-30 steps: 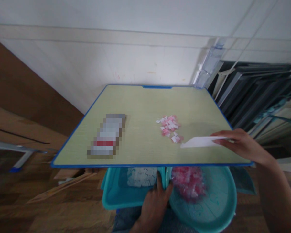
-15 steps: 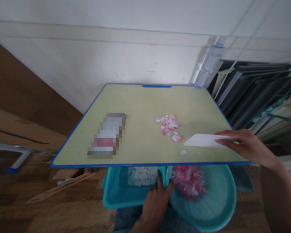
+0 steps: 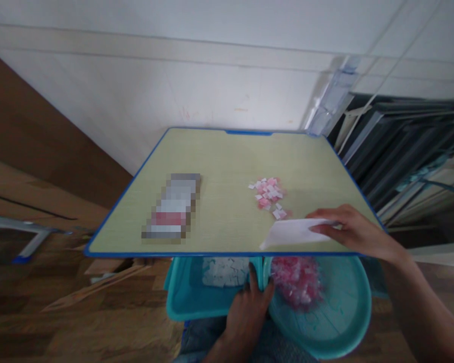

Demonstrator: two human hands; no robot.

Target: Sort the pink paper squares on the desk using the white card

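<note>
My right hand (image 3: 344,229), above the table's front right, pinches a white piece of card (image 3: 293,234) between thumb and fingers. The card's free edge points left, low over the tabletop near the front rim. Just behind it lies a small pile of pink and white paper-like pieces (image 3: 268,191). My left hand (image 3: 249,305) is below the table edge, fingers closed over the meeting rims of a teal rectangular tub (image 3: 196,312) and a round teal basin (image 3: 363,322). White flat pieces (image 3: 225,272) lie in the tub; pink glossy, bag-like items (image 3: 297,282) fill part of the basin.
The yellow-green folding table (image 3: 212,161) has a blue rim and stands against a white wall. A blurred-out phone-like object (image 3: 172,206) lies on its left. Dark flat panels (image 3: 404,131) lean at the right, beside a clear plastic bottle-like object (image 3: 333,98). Cardboard (image 3: 41,201) stands left.
My right hand has moved left and toward the front edge with the card, which now covers the spot where a loose white piece lay. The left hand keeps its place on the rims.
</note>
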